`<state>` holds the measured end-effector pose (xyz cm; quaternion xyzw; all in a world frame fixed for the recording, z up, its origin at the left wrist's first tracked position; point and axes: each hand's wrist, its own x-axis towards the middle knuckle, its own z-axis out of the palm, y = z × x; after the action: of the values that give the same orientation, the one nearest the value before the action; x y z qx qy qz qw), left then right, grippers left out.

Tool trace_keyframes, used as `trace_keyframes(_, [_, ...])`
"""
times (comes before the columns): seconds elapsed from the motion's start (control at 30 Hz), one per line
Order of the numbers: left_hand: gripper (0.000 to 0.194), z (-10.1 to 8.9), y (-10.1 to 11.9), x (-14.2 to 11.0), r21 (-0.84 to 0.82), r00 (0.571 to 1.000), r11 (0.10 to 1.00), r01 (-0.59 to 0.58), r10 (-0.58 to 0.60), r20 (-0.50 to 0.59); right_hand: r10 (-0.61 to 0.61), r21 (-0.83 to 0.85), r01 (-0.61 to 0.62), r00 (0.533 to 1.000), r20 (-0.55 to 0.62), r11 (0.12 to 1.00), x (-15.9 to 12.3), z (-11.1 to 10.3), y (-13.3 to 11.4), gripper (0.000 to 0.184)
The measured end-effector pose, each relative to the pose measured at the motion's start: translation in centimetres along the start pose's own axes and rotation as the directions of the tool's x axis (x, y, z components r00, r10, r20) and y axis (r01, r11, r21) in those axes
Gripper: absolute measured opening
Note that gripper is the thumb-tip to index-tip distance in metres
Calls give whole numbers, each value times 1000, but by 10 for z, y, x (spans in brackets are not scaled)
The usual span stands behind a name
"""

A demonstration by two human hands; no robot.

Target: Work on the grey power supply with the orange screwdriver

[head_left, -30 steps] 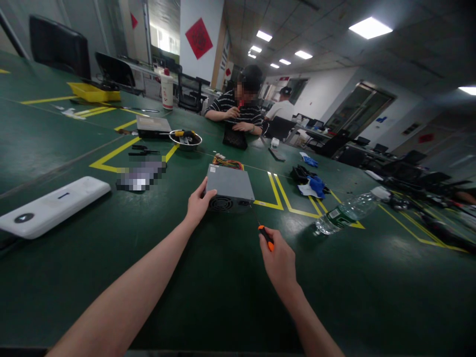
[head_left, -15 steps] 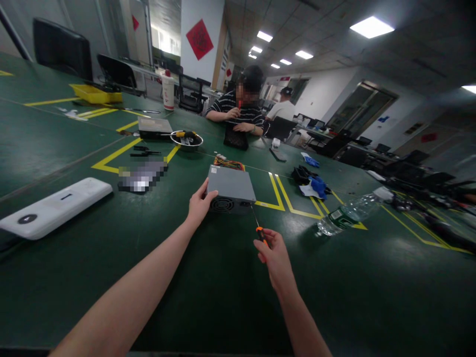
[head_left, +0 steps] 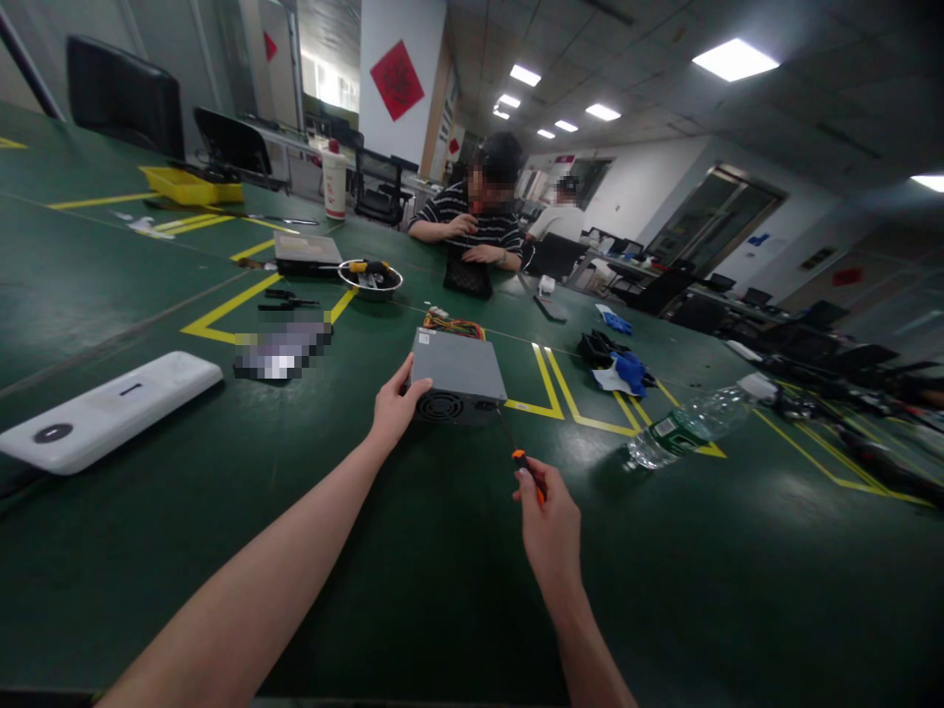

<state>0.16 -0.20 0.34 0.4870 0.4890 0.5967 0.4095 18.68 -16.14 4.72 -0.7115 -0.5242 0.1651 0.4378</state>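
By the grey box (head_left: 458,362) — the screwdriver (head_left: 520,457) ends indistinctly.

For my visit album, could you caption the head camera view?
Left hand holds a gray power supply; right hand points an orange-and-black screwdriver toward its near right corner.

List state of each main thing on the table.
Power supply: top panel on, left hand at its left edge
Wires: bunched behind power supply
Screwdriver: gripped in right hand, shaft toward power supply's near right corner, tip contact unclear
Bottle: capped
Cup: upright, red top on
Metal bowl: holds tools
Yellow tray: open-topped
White device: lying flat
Pixelated item: state unreadable
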Motion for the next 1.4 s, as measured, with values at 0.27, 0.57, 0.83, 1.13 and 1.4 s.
trace_keyframes(0.27, [60, 0, 2, -1, -19, 1000, 1000, 14, -14, -1, 314, 526, -404, 915, 255, 749, 4, 5, -2, 28])
trace_keyframes(0.57, [61, 0, 0, 0, -29, 1000, 1000, 2, -1, 11, -208, -309, 181, 977, -56, 934, -3, 1, -6, 25])
trace_keyframes(0.83, [61, 0, -5, 2, -47, 1000, 999, -13, 13, 12, 251, 296, -294, 952, 176, 909, 7, 2, 6, 32])
trace_keyframes(1.13, [61, 1, 0, 1, -63, 1000, 998, 26, -26, 2, -55, -105, 54, 998, -14, 993, 3, 1, -6, 27])
trace_keyframes(1.4, [58, 0, 7, -2, -88, 1000, 996, 30, -30, -5, -55, -154, 53, 998, -7, 987, 3, -6, -7, 29])
